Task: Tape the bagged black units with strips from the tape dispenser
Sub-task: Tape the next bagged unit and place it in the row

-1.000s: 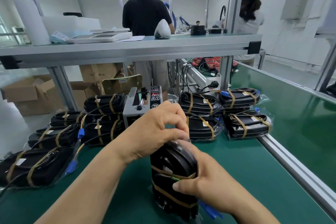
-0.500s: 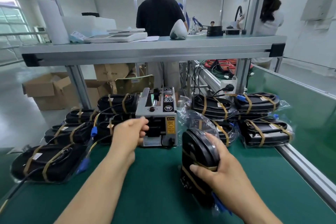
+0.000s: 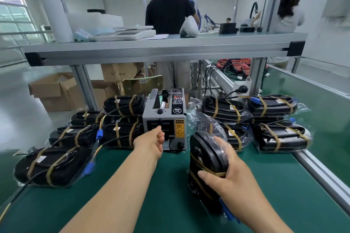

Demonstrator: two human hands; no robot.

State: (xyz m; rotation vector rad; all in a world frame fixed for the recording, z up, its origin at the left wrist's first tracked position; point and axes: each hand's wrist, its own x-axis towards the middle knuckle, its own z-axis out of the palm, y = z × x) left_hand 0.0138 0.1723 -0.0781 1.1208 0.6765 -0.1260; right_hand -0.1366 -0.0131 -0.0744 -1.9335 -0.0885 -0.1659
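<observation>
left hand (image 3: pixel 150 142) at tape dispenser (image 3: pixel 164 118) slot, right hand (image 3: pixel 228 175) gripping bagged unit (image 3: pixel 205 154)

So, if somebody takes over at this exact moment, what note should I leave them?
Left hand: at the outlet of the tape dispenser, fingers curled; no strip visible in them.
Right hand: grips the bagged unit, which stands on edge on the green mat.
Done: tape bands already cross this unit; taped units lie piled left and right of the dispenser.
Left: probably a strip for the loose bag top.
</observation>
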